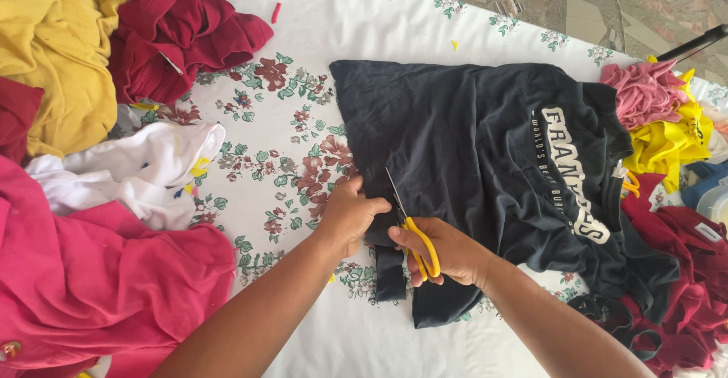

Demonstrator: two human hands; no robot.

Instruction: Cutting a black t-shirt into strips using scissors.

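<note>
Two hands work on a dark T-shirt (485, 166) spread on the worktop (364, 29).
Seen from the head camera, the right hand (447, 253) has its fingers curled through the yellow handles of the scissors (409, 222), whose blades stand parted in the shirt's left edge. The left hand (349, 215) presses flat on the cloth just beside the blades, fingers close together. Red (178, 33), yellow (53, 44), white (129, 169) and pink (98, 287) garments lie heaped at the left; more sit at the right.
</note>
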